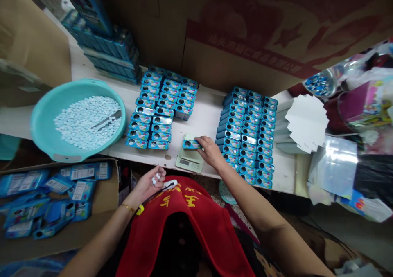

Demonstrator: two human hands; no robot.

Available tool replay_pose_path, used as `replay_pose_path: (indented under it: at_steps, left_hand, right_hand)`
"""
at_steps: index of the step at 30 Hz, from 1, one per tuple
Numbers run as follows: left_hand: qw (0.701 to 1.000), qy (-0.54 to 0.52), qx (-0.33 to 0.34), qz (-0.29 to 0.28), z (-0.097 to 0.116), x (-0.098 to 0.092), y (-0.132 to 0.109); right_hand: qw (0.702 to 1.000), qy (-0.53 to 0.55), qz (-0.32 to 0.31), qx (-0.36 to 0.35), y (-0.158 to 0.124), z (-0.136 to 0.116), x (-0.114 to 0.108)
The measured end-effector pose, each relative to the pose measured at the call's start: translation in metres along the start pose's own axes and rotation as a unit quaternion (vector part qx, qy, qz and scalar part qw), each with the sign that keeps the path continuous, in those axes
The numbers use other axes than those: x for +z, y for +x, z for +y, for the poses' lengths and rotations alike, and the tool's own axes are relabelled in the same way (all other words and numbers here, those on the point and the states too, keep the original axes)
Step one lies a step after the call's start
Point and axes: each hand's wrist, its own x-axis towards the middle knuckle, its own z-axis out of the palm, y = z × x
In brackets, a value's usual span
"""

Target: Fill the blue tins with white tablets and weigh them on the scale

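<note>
My right hand (209,151) pinches a small blue box (192,144) by its right end. That box is on the plate of a pale green digital scale (188,162), near the front edge of the table. My left hand (152,179) is held over the red apron (181,191), fingers curled around several small white candies (156,179) in the palm. To the scale's left are rows of blue boxes (161,127). Right of it is a larger block of similar boxes (242,140), some with white pieces on top.
A turquoise basin (39,121) of white candies holds a metal scoop or blade (107,119). Below it is a carton of loose blue boxes (81,190). A large cardboard box (196,52) borders the table's back. White card stacks (307,123) stand at right.
</note>
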Motion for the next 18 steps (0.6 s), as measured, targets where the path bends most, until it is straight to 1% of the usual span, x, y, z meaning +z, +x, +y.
replay_pose_path:
  at_steps: [3, 6, 7, 8, 9, 10, 11, 12, 14, 15, 16, 17, 18]
  left_hand:
    - [1.000, -0.009, 0.019, 0.023, 0.004, -0.005, -0.006]
    - [0.999, -0.021, 0.026, 0.040, 0.005, -0.008, -0.008]
    - [0.998, -0.023, 0.028, 0.043, 0.005, -0.009, -0.009]
    - [0.998, -0.023, 0.027, 0.045, 0.005, -0.011, -0.009]
    - [0.998, -0.021, 0.026, 0.046, 0.005, -0.013, -0.009]
    - [0.998, -0.019, 0.024, 0.046, 0.006, -0.015, -0.008]
    - [0.999, -0.016, 0.022, 0.045, 0.006, -0.018, -0.008]
    - [0.999, -0.013, 0.020, 0.044, 0.007, -0.020, -0.007]
    - [0.999, -0.006, 0.014, 0.041, 0.009, -0.023, -0.005]
    - [0.999, -0.001, 0.011, 0.040, 0.009, -0.024, -0.003]
    - [0.999, 0.004, 0.007, 0.039, 0.010, -0.024, -0.001]
    - [0.999, 0.009, 0.003, 0.037, 0.010, -0.022, 0.001]
    - [0.999, 0.014, -0.001, 0.035, 0.009, -0.020, 0.004]
  right_hand:
    - [0.998, 0.001, 0.054, 0.023, 0.047, -0.006, 0.006]
    - [0.995, -0.002, 0.073, 0.067, 0.096, -0.013, 0.017]
    - [0.995, -0.001, 0.072, 0.075, 0.106, -0.013, 0.021]
    - [0.994, 0.001, 0.074, 0.078, 0.110, -0.012, 0.024]
    - [0.994, 0.004, 0.082, 0.076, 0.107, -0.010, 0.025]
    - [0.993, 0.007, 0.097, 0.073, 0.097, -0.006, 0.024]
    - [0.990, 0.009, 0.119, 0.070, 0.079, 0.000, 0.021]
    - [0.987, 0.009, 0.145, 0.071, 0.056, 0.007, 0.015]
    - [0.978, -0.002, 0.190, 0.086, -0.001, 0.021, -0.001]
    - [0.975, -0.015, 0.198, 0.098, -0.031, 0.027, -0.010]
    - [0.976, -0.032, 0.188, 0.104, -0.059, 0.033, -0.017]
    - [0.979, -0.053, 0.166, 0.105, -0.084, 0.037, -0.023]
    - [0.983, -0.078, 0.131, 0.103, -0.104, 0.041, -0.025]
